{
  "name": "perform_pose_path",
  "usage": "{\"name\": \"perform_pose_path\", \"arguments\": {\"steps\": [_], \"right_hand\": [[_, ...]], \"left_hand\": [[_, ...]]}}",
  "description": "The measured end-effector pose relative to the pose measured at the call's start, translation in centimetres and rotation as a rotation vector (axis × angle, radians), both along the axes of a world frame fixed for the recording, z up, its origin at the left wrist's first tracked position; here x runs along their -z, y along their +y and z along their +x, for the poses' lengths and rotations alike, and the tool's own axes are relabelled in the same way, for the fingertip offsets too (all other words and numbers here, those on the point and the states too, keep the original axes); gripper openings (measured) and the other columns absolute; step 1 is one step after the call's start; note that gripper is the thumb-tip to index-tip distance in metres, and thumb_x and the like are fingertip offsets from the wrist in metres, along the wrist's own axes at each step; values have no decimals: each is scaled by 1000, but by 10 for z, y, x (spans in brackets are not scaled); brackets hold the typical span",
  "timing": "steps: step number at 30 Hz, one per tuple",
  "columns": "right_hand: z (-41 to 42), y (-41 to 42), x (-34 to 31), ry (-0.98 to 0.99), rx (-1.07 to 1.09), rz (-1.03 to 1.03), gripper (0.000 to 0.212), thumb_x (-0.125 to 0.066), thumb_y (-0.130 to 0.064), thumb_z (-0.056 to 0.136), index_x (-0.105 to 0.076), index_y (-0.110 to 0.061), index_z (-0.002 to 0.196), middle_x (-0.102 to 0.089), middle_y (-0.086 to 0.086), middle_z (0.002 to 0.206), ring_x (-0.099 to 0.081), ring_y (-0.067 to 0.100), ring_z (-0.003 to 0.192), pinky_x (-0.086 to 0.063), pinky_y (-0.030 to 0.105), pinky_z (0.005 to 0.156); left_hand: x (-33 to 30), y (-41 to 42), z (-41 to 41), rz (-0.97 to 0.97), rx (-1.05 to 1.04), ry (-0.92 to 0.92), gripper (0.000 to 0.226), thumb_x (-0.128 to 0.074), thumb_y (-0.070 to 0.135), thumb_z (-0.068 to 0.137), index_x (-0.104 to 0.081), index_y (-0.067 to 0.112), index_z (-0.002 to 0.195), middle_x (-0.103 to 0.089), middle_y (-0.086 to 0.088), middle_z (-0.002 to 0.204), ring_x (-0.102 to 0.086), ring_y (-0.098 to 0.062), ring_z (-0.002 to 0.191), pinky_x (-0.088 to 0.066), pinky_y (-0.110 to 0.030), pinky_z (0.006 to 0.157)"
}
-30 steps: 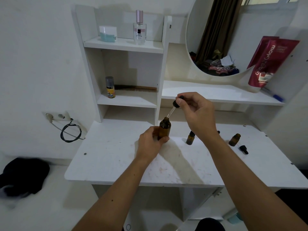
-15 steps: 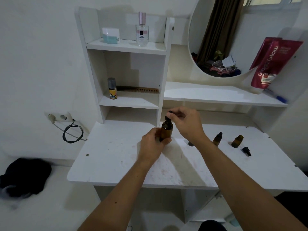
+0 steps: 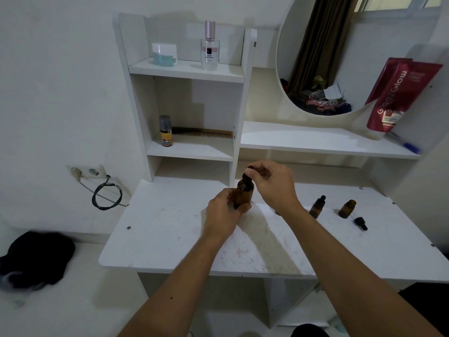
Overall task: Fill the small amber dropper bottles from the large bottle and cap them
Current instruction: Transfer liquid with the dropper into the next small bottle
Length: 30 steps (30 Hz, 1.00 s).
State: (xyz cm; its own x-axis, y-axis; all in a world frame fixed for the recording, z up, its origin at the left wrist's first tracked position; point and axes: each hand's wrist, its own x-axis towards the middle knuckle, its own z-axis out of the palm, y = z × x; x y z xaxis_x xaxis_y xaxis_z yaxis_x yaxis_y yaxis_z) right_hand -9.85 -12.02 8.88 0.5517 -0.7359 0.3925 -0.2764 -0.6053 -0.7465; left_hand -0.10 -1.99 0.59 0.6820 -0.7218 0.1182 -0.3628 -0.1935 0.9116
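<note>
The big bottle (image 3: 243, 193) stands upright on the surface (image 3: 170, 227), just in front of the shelf unit's (image 3: 187, 74) lower opening. The left hand (image 3: 224, 211) wraps its fingers round the amber body, most likely to steady it against twisting. The right hand (image 3: 273, 184) sits on top, fingertips pinching the black dropper cap (image 3: 249, 169) at the neck; whether the cap is going on or coming off I cannot tell.

To the right of the big bottle, past the right wrist, stand two small bottles: one capped (image 3: 317, 206), and beyond it one open (image 3: 347, 209) with its loose dropper cap (image 3: 360, 223) lying just beside it. The open one probably waits for filling, so its cap is kept near.

In front of the big bottle the surface runs bare to its front edge, good room for the forearms. Behind it the shelf unit hems in any lift toward the back. The small bottles sit well clear of the surface's right edge.
</note>
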Motion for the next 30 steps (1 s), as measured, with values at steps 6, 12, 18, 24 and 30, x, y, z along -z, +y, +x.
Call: {"name": "perform_pose_path", "arguments": {"steps": [6,12,18,24,30], "right_hand": [[1,1,-4,-23,1,30,13,-77,-21,94,-79,-15,105,-76,-9,91,-70,-2,87,-56,15,84],[-8,3,-20,-123,-17,41,15,-75,-21,96,-77,-17,111,-77,-12,96,-72,-1,92,-55,10,86],[-27,-2,-47,-308,-14,21,16,-74,-16,97,-77,-11,112,-79,-5,101,-75,6,97,-57,17,91],[-45,-7,-64,-396,-4,17,16,-74,-19,97,-78,-13,111,-80,-3,100,-76,11,97,-59,24,93],[-100,-19,-62,-401,56,-5,16,-74,-18,98,-77,-11,112,-80,0,100,-77,11,97,-60,26,92]], "left_hand": [[1,-1,0,1,1,1,53,-83,41,84,-62,22,129,-70,5,124,-64,-14,111,-51,-39,108],[5,-2,-2,30,-7,15,64,-83,47,82,-54,28,136,-65,8,132,-61,-17,121,-50,-46,109],[8,7,-11,-54,-144,-7,73,-87,40,79,-47,24,139,-60,6,129,-60,-12,112,-54,-26,96],[7,12,-37,-111,-165,29,51,-87,36,80,-51,30,115,-63,11,107,-62,-6,90,-50,-13,72],[7,-6,-92,-137,46,111,42,-85,32,83,-60,26,117,-68,11,105,-66,-7,93,-55,-15,79]]}}
